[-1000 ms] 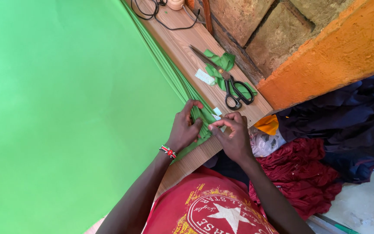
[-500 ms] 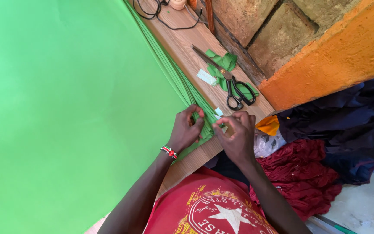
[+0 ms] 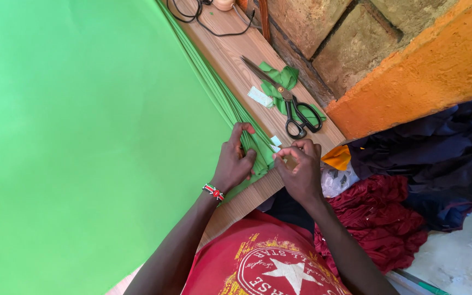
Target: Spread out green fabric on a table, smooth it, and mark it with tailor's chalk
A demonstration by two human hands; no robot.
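Scissors (image 3: 293, 104) on table (image 3: 230, 43), right of fabric stack (image 3: 83, 136); scraps (image 3: 279, 76) under scissors.

Workbench against a rough wall, in daylight

A wooden table (image 3: 230, 52) meets a brick wall (image 3: 323, 33) with an orange-painted band (image 3: 427, 71); pale concrete floor (image 3: 465, 257) shows at lower right.

A big stack of bright green cloth (image 3: 83, 136) lies flat and smooth and fills the left side of the picture. Its many thin layers show as lines along the right edge, which runs from the top middle down to the middle of the picture. The corner of the stack (image 3: 260, 155) sits near the middle, on the wooden table, and its layers bunch up a little there
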